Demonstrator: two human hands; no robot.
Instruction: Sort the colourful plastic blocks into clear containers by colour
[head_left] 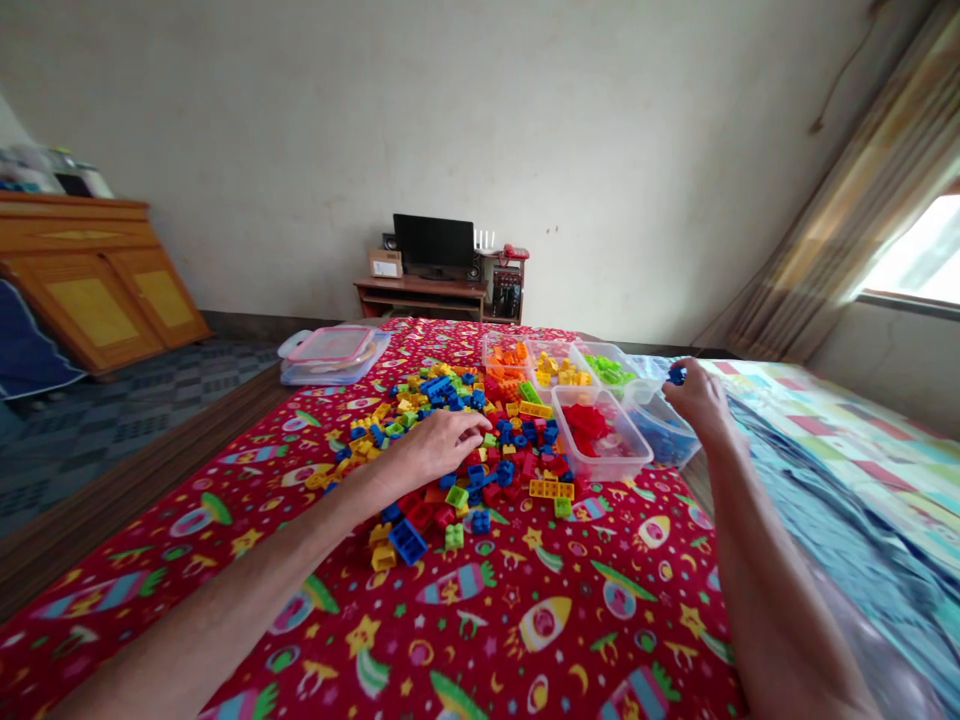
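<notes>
Reaching into the plastic brick pile (450,440) with our left hand (431,450): its fingers (472,425) are curving down onto the bricks near the middle of the red rocket-print bedspread (480,620), and we cannot tell whether they are clamping a brick. Our right hand (697,400) is raised, with its fingertips (686,372) pinching a blue brick (677,374) just above the blue-brick tub (660,430), near the bedspread's right edge.

Closest to us, loose bricks are spreading toward the near edge, including a large blue brick (407,541) and a yellow plate-style brick (551,489). Just beyond the left hand, the red-brick tub (600,435) is sitting on the bedspread beside the blue-brick tub.

Farther on, the orange-brick tub (506,352), yellow-brick tub (551,362) and green-brick tub (606,370) are lining up along the far edge. A lidded plastic box (334,358) is sitting off the far left corner.

Past the bed, a black monitor (433,243) is standing on a low wooden desk (420,295) against the wall, with a wooden cabinet (90,280) along the left side and a curtained window (907,250) on the right.
</notes>
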